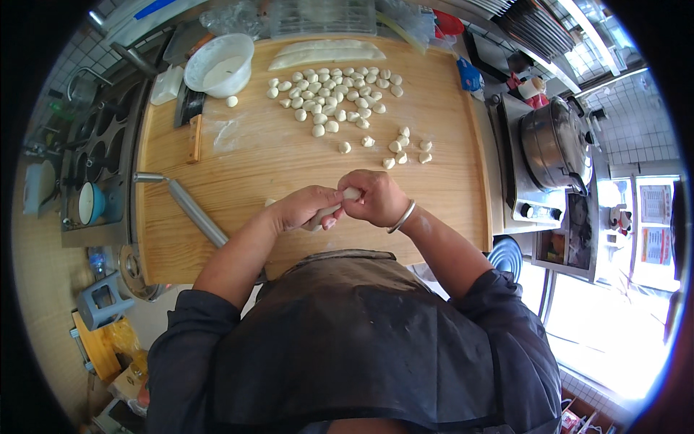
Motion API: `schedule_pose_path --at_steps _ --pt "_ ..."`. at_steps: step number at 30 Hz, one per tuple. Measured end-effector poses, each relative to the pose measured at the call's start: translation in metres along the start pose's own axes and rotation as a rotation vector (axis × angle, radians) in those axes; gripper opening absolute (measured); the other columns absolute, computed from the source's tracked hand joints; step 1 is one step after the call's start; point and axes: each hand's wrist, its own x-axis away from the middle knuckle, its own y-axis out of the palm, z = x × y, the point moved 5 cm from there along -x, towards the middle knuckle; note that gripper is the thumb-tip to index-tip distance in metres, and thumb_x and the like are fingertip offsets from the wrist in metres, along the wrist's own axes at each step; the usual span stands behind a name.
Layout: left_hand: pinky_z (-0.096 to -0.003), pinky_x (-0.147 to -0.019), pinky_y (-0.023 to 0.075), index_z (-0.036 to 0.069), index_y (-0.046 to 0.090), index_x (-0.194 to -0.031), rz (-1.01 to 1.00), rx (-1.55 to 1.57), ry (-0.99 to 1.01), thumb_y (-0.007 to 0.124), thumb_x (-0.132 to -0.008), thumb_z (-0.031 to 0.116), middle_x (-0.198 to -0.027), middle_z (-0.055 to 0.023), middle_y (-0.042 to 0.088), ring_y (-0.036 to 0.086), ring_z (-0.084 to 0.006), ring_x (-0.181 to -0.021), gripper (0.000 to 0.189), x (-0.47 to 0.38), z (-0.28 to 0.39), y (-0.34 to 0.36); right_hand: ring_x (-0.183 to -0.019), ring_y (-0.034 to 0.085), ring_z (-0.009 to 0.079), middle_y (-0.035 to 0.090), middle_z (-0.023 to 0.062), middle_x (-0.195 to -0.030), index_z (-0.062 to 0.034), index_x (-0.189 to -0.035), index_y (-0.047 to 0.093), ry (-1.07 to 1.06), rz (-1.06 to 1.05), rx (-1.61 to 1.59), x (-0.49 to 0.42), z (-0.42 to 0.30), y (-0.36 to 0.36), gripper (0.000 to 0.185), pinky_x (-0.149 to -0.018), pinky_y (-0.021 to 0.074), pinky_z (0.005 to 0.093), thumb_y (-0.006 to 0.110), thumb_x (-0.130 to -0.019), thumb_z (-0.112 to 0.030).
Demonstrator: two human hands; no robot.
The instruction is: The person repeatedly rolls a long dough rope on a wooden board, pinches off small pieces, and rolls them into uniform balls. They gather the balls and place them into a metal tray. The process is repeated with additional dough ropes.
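My left hand (306, 209) is closed around a rope of pale dough (324, 213) near the front of the wooden board (244, 157). Against it, my right hand (375, 198), with a bangle at the wrist, grips the rope's end, which bulges between thumb and fingers. Part of the dough is hidden by the fingers. Beyond the hands lie many small dough pieces (325, 100) in a cluster, with several more (401, 157) nearer on the right. Long dough strips (328, 54) rest at the board's far edge.
A white plastic bowl (221, 65) with flour stands at the back left, beside a cleaver (193, 138). A metal rolling pin (198, 214) lies left of my left forearm. To the right, a large steel pot (556, 144) stands on a cooker; a stove (97, 152) adjoins the left side.
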Motion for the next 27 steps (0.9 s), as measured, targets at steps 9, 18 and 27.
schedule_pose_path --at_steps 9,18,27 --pt "-0.0264 -0.075 0.0440 -0.004 0.050 -0.127 0.080 0.012 -0.002 0.044 -0.098 0.026 -0.084 -0.0046 0.060 0.055 -0.0132 -0.077 0.042 0.004 0.010 0.005 -0.102 0.059 0.0332 0.060 0.0172 -0.113 -0.0083 -0.120 0.058 0.232 0.368 0.942 -0.002 0.036 -0.055 0.046 -0.087 0.0477 0.0399 0.066 -0.081 -0.032" --pt "-0.0262 -0.079 0.0448 0.001 0.052 -0.122 0.027 -0.123 0.138 0.057 -0.092 0.042 -0.100 -0.0074 0.064 0.061 -0.0153 -0.087 0.051 -0.007 0.014 0.009 -0.076 0.064 0.0286 0.064 0.0111 -0.088 -0.0082 -0.107 0.066 -0.123 -0.087 0.163 0.007 -0.008 -0.004 0.033 -0.070 0.0525 0.0357 0.074 -0.076 -0.016" --pt "-0.0237 -0.058 0.0416 0.004 0.059 -0.089 0.018 -0.114 -0.021 0.045 -0.096 0.050 -0.065 0.0003 0.054 0.052 -0.0104 -0.061 0.049 0.003 0.006 0.000 -0.071 0.065 0.0264 0.065 0.0121 -0.082 -0.0057 -0.093 0.066 0.029 -0.043 -0.087 -0.001 -0.014 -0.009 0.020 -0.065 0.0520 0.0335 0.070 -0.076 -0.015"
